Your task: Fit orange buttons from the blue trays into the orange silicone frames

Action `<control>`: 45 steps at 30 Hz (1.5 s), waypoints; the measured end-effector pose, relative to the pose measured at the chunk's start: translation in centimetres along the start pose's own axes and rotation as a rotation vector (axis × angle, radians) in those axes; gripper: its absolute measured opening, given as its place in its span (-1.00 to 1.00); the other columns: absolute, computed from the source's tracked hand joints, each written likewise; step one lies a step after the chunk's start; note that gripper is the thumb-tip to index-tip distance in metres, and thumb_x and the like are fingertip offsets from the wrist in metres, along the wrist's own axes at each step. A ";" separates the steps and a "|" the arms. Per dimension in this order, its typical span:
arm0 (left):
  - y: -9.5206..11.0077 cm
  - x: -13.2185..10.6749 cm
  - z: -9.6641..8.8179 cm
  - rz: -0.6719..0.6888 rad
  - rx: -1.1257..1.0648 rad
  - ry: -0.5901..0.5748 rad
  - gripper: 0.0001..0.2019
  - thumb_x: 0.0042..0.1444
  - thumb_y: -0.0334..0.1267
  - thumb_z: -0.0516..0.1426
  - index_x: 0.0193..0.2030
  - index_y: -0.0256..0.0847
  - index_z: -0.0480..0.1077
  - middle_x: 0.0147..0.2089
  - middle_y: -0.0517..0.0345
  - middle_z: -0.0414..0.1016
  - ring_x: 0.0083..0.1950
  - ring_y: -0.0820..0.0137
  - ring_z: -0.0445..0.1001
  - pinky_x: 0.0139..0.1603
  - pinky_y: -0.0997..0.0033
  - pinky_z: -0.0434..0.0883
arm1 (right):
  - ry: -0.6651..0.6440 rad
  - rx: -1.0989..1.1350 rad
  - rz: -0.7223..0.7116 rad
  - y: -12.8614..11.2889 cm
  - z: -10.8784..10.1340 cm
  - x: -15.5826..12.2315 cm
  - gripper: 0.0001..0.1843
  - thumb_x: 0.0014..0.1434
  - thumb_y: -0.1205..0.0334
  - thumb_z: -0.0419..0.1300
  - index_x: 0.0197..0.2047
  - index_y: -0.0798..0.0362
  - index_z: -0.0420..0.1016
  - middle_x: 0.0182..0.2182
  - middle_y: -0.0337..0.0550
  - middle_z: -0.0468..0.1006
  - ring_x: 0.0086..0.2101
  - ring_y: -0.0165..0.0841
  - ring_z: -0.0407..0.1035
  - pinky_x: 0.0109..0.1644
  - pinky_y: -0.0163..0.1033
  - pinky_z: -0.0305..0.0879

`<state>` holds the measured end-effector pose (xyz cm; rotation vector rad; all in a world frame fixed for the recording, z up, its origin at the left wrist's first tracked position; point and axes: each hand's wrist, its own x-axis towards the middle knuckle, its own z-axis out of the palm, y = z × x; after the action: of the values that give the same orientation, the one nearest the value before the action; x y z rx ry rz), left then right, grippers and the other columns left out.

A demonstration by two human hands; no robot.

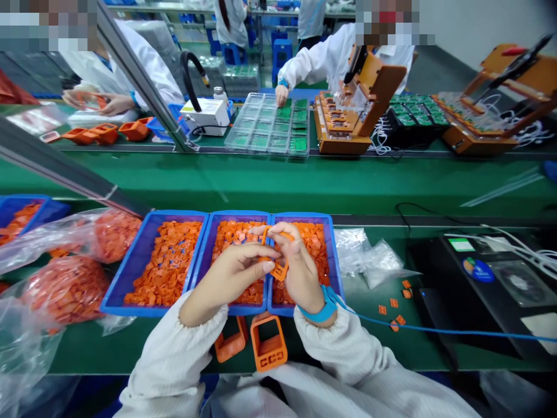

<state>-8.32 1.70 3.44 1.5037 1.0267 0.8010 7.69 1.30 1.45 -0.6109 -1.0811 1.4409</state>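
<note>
Green conveyor bench (278, 186), blue bins (239, 215) of orange parts (163, 264) — the left hand (230, 278) and right hand (300, 267) pinching one orange frame (279, 270)

Nothing legible — the blue oval sticker (478, 270) is blurred.

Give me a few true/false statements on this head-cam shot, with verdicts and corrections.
1. The left hand and right hand both hold an orange plastic frame above the bins. True.
2. A blue wrist strap is on the left wrist. False: the blue wrist strap is on the right wrist.
3. The blue bins under the hands are filled with orange parts. True.
4. Two more orange frames lie on the green bench between the bins and the person. True.
5. The co-worker opposite has a hand at a tray of orange parts. False: the co-worker's hand is at a clear tray of green circuit boards.
</note>
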 end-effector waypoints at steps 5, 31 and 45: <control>0.0 0.4 0.1 0.110 0.265 -0.050 -0.78 0.38 -0.18 0.18 -0.13 -0.18 0.67 -0.16 0.05 0.72 -0.15 0.29 0.64 -0.04 0.36 0.51 | 0.026 -0.062 0.003 -0.3 0.0 0.0 -0.58 0.55 -0.14 -0.11 0.07 -0.11 0.45 0.06 -0.08 0.64 0.18 -0.23 0.52 0.43 0.03 0.33; 0.1 -0.6 1.4 0.316 0.332 0.011 -0.85 0.43 -0.33 0.11 -0.17 -0.17 0.49 -0.26 0.17 0.57 -0.24 0.41 0.52 -0.19 0.49 0.40 | 0.126 0.042 -0.115 0.6 1.4 -1.3 -0.59 0.52 -0.19 -0.08 0.02 -0.12 0.42 0.08 -0.04 0.62 0.18 -0.17 0.51 0.40 0.09 0.32; -2.1 0.0 0.6 0.359 0.326 0.018 -0.72 0.47 -0.20 0.12 0.23 -0.11 0.20 -0.15 0.13 0.54 -0.29 0.38 0.51 -0.24 0.39 0.41 | 0.218 0.279 -0.066 -1.3 -0.6 1.0 -0.56 0.42 -0.30 0.07 -0.06 -0.12 0.47 -0.06 -0.10 0.72 0.05 -0.21 0.59 0.36 0.05 0.34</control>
<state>-8.18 1.56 1.32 2.0005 0.9445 0.9282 8.67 2.27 2.53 -0.5135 -0.7081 1.4007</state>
